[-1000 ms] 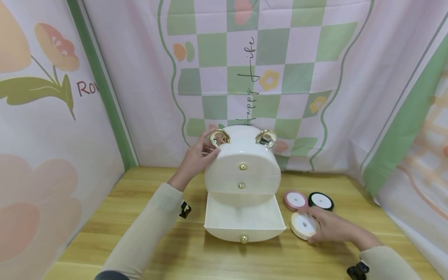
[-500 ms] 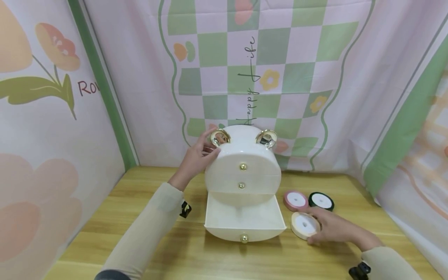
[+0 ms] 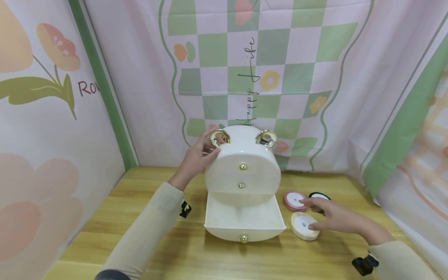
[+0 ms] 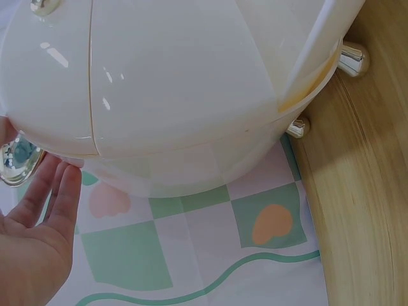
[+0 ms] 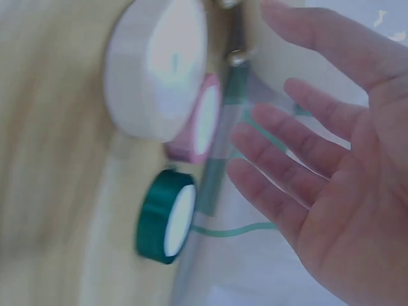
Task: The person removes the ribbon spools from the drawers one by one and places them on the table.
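A white storage box [image 3: 242,177] with gold knobs and two gold ears stands mid-table, its bottom drawer [image 3: 245,212] pulled out and bare inside. My left hand [image 3: 197,155] rests on its upper left side, with straight fingers and thumb on either side of the gold ear [image 3: 219,138]. My right hand [image 3: 344,219] hovers with spread fingers over a cream ribbon spool [image 3: 300,229], apart from it in the right wrist view and holding nothing. Behind lie a pink ribbon spool [image 3: 291,202] and a green ribbon spool [image 5: 159,213], the latter partly hidden by this hand in the head view.
The wooden table [image 3: 140,217] ends at a patterned cloth backdrop [image 3: 241,77] close behind the box. Cloth walls also stand at left and right. The drawer juts toward the front, just left of the cream spool.
My right hand has let go of the cream spool and risen off it, moving slightly right with its fingers spread. The spool stays in place. My left hand and the box have not moved.
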### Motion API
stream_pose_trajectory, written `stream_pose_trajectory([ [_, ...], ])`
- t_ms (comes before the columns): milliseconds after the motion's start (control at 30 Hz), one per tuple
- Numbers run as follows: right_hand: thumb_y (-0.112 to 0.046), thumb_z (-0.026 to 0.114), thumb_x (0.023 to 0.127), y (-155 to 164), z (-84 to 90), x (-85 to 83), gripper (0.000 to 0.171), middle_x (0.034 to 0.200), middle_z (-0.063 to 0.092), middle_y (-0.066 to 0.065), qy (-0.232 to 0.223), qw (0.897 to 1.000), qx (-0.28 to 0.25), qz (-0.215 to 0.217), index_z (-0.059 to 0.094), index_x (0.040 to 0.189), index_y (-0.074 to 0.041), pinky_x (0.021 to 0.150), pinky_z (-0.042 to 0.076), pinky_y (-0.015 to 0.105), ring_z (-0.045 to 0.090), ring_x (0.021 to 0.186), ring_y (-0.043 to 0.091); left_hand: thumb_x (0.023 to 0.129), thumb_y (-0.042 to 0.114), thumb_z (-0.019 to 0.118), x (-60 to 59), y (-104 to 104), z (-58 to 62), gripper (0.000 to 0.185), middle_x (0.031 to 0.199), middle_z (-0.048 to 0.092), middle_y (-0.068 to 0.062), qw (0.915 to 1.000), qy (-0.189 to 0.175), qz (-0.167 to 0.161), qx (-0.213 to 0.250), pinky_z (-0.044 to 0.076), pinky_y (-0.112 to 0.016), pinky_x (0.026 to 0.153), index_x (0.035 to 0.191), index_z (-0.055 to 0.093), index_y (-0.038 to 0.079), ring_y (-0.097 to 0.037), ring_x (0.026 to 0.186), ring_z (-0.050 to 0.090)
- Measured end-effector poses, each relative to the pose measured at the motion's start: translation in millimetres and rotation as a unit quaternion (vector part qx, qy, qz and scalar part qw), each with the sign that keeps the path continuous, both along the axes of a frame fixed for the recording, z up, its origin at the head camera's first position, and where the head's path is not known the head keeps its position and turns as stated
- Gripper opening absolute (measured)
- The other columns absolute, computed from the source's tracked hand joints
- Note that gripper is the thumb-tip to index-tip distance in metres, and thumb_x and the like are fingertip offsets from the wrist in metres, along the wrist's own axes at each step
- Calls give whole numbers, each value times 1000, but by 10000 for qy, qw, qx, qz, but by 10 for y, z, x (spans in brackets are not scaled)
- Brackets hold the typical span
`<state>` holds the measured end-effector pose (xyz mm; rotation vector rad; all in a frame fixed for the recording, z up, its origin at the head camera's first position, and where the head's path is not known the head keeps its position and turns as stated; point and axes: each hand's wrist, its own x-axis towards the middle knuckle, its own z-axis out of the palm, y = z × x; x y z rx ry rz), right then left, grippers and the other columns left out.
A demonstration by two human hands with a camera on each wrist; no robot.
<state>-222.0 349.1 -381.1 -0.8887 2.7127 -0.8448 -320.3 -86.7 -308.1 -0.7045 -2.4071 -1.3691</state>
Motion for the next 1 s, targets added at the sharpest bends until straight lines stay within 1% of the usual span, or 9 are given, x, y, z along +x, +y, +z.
stream_pose_trajectory([
  [100, -29, 79, 88, -53, 99, 15, 63, 126, 60, 21, 363, 9993, 106, 77, 53, 136, 3, 83, 54, 58, 62, 107, 38, 99, 33, 64, -8, -4, -10, 67, 111, 66, -6, 10000, 16, 3, -7, 55, -35, 91, 155, 29, 44, -21, 101, 64],
  [167, -30, 78, 89, -89, 170, 30, 62, 127, 60, 20, 565, 9982, 126, 137, 54, 136, 2, 81, 56, 54, 63, 107, 32, 100, 33, 64, -10, -5, -13, 67, 111, 66, -6, 10000, 26, 8, -24, 55, -35, 91, 155, 28, 43, -20, 101, 64],
  [233, -34, 77, 90, -131, 238, 50, 62, 129, 61, 18, 739, 9969, 212, 136, 55, 137, -1, 81, 57, 47, 63, 107, 24, 100, 33, 64, -10, -6, -15, 67, 111, 65, -6, 10000, 34, 12, -40, 55, -35, 91, 155, 28, 43, -20, 101, 64],
  [333, -37, 76, 91, -203, 316, 77, 63, 131, 61, 16, 927, 9951, 276, 220, 54, 140, -3, 80, 57, 38, 63, 106, 17, 100, 33, 64, -7, -5, -17, 66, 110, 65, -5, 10000, 29, 15, -33, 55, -35, 91, 155, 29, 43, -20, 101, 64],
  [400, -35, 76, 91, -259, 352, 92, 62, 130, 62, 14, 1050, 9935, 297, 309, 55, 140, -4, 79, 57, 35, 63, 104, 13, 100, 33, 64, -5, -5, -19, 66, 110, 66, -5, 10000, 33, 11, -17, 55, -35, 91, 155, 29, 43, -20, 100, 64],
  [533, -27, 77, 91, -387, 386, 124, 53, 129, 64, 13, 1190, 9911, 41, 589, 59, 135, -4, 79, 58, 34, 65, 101, 10, 99, 32, 64, -1, -2, -18, 67, 110, 66, -5, 10000, 49, -11, 11, 55, -35, 91, 155, 29, 44, -20, 100, 64],
  [733, -19, 73, 94, -606, 372, 154, 41, 120, 64, 6, 885, 9906, -467, 937, 61, 130, -4, 81, 59, 38, 63, 102, 12, 99, 31, 65, -5, -2, -16, 67, 110, 65, -5, 10000, 38, 15, 22, 54, -34, 91, 155, 29, 44, -20, 100, 64],
  [833, -20, 73, 94, -724, 375, 175, 42, 117, 62, 5, 829, 9916, -389, 909, 61, 130, -2, 82, 59, 37, 63, 102, 12, 100, 31, 64, -9, -2, -16, 67, 110, 64, -5, 10000, 41, 14, 21, 54, -34, 91, 155, 29, 43, -20, 101, 64],
  [1000, -27, 71, 96, -918, 375, 200, 41, 118, 67, 6, 855, 9918, -196, 932, 64, 130, -6, 80, 58, 35, 66, 102, 17, 99, 31, 65, -8, 1, -11, 67, 110, 64, -5, 10000, 42, 14, 27, 55, -34, 91, 155, 29, 44, -20, 101, 64],
])
